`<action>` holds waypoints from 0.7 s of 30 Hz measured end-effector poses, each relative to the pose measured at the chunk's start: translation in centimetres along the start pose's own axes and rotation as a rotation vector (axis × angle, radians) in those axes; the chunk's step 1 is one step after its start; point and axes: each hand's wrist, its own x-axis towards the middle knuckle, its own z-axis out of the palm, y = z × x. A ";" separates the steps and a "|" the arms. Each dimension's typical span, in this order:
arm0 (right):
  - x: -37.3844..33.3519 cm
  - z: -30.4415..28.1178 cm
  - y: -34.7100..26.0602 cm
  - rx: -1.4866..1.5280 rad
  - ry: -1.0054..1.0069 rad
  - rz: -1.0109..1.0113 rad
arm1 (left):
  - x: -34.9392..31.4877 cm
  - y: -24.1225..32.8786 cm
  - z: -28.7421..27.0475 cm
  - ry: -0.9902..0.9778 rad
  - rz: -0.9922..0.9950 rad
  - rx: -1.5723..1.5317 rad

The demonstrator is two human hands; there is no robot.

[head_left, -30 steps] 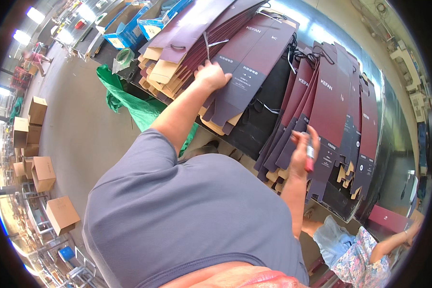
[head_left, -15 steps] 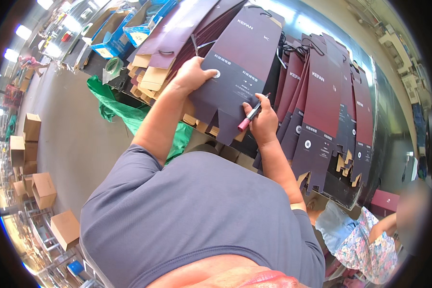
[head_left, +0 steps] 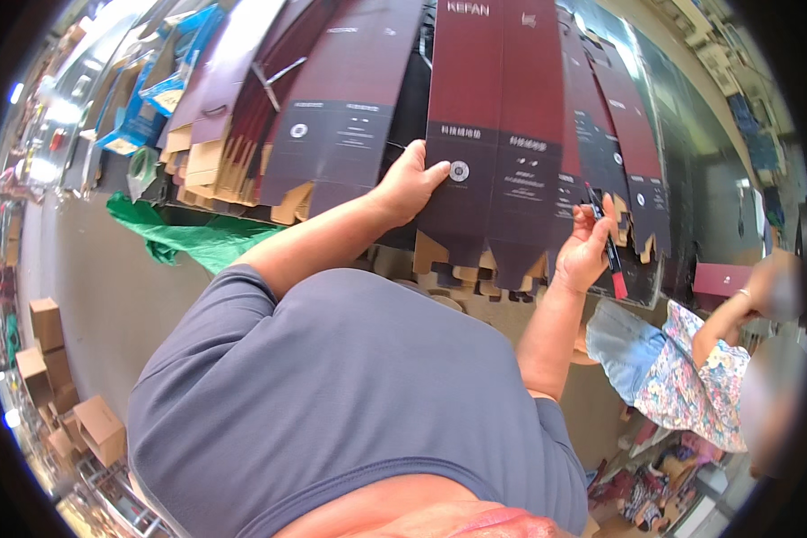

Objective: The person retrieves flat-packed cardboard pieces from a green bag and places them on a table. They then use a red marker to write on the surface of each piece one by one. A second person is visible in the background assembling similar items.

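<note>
- One flat carton blank [head_left: 502, 134], dark maroon with a darker lower band; it is long and narrow, smooth and slightly glossy, creased down its middle into two panels, with bare brown card tabs notched at its lower end; it is held up between both hands, over the overlapping blanks on the table
- One left hand [head_left: 409, 186] lies on the blank's left edge; fingers together and flat on the face, thumb along the printed panel by a small round mark
- One right hand [head_left: 585, 253] at the blank's lower right edge; the fingers curl in and pinch one marker pen [head_left: 608, 251], slim, dark-bodied with a red end pointing down; whether they also grip the card I cannot tell
- Many more maroon blanks [head_left: 332, 117] fan out in overlapping rows across the table, too many to count; same glossy faces, brown corrugated-looking tabs along the lower edges
- One crumpled green plastic sheet [head_left: 193, 240] hangs at the table's near edge, thin and wrinkled
- Several blue flat packs [head_left: 166, 81] lie at the far left of the table
- About six plain brown cardboard boxes [head_left: 63, 377] stand on the grey floor at left, cube-shaped and matt
- One other person [head_left: 690, 377] in a flowered garment sits at lower right, an arm raised
</note>
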 end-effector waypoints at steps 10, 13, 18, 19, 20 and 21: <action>-1.5 -2.5 6.9 -0.445 -0.234 0.081 | 1.0 -5.5 2.1 0.080 -0.161 0.406; -1.9 -1.9 6.9 -0.521 -0.238 -0.038 | 1.3 -6.4 1.8 0.077 -0.160 0.313; -2.0 -1.8 7.1 -0.624 -0.237 -0.134 | 1.4 -6.6 1.7 0.056 -0.150 0.308; -2.0 -1.7 7.1 -0.628 -0.240 -0.143 | 1.4 -6.6 1.7 0.050 -0.136 0.304; -2.0 -1.7 7.1 -0.639 -0.241 -0.136 | 1.3 -6.7 1.7 0.052 -0.145 0.308; -2.0 -1.7 6.9 -0.650 -0.242 -0.129 | 1.2 -6.1 1.9 0.055 -0.156 0.313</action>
